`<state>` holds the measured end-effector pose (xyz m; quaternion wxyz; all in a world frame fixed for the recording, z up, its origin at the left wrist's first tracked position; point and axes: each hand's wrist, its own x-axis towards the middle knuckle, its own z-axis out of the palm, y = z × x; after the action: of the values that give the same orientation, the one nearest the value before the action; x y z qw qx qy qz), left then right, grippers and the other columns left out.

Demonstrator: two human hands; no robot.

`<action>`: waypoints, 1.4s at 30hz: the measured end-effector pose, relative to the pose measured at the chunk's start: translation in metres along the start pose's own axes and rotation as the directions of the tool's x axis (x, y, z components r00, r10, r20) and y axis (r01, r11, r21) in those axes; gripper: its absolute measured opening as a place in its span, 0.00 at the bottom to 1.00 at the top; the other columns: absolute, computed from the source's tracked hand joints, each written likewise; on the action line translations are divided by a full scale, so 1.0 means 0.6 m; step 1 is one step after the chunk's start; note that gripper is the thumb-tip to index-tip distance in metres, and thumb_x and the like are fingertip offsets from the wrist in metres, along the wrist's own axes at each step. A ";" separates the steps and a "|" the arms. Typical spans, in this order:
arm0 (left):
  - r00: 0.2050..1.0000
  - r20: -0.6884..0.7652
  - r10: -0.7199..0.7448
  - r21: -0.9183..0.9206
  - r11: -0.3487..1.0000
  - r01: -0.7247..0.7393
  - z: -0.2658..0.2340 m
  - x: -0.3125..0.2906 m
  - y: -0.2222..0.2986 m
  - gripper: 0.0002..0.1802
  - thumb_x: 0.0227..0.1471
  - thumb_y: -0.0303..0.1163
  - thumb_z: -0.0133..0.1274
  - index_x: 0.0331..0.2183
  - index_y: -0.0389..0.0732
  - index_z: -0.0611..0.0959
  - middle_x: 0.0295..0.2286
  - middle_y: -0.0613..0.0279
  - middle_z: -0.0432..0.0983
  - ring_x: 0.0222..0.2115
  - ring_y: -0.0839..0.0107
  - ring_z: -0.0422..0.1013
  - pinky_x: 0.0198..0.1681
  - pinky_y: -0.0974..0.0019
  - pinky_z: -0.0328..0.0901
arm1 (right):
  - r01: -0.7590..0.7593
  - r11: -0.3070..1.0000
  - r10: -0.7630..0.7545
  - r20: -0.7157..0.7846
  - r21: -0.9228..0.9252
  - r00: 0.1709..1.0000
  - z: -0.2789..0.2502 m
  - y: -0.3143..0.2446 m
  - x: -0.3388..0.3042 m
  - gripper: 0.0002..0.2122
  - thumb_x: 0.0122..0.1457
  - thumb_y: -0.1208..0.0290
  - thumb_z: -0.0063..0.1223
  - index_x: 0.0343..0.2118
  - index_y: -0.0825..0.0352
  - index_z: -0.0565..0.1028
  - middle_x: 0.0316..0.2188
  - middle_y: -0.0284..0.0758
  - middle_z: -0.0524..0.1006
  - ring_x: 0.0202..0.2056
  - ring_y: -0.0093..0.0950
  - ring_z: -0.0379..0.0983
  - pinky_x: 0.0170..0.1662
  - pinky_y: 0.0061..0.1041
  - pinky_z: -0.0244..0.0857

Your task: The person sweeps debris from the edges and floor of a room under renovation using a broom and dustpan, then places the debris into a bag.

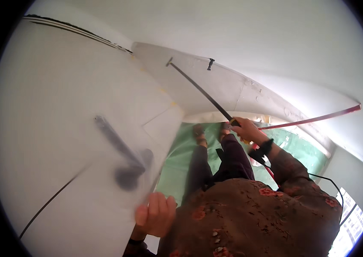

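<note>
My right hand (245,129) is closed round the grip of a long dark pole tool (200,91). Its shaft slants up and away to a small crosswise head (169,62) close to the pale wall surface. Whether that head touches the surface I cannot tell. My left hand (158,214) is low in the view beside the white panel (61,85), with its fingers curled in. The palm is hidden, so anything inside it cannot be made out.
Green sheeting (177,165) covers the floor under my feet. A red pole (314,120) slants out past my right hand. A small black object (210,64) sits at the far surface's edge. A black cable (333,182) runs along my right sleeve. A window (350,222) shows lower right.
</note>
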<state>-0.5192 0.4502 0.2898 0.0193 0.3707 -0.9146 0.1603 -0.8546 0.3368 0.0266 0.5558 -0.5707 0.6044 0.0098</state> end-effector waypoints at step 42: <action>0.998 0.061 -0.030 0.004 1.000 0.030 -0.007 0.008 0.008 0.04 0.47 0.29 0.49 0.28 0.47 0.78 0.23 0.68 0.75 0.29 0.73 0.73 0.44 0.62 0.53 | -0.069 0.974 0.071 -0.003 0.218 0.997 -0.024 0.092 -0.036 0.10 0.53 0.70 0.49 0.36 0.70 0.72 0.13 0.33 0.70 0.12 0.22 0.68 0.15 0.23 0.64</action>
<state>-0.5264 0.4519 0.2932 -0.0070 0.3891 -0.9089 0.1500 -0.9085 0.3614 0.0128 0.6110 -0.4848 0.6245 -0.0401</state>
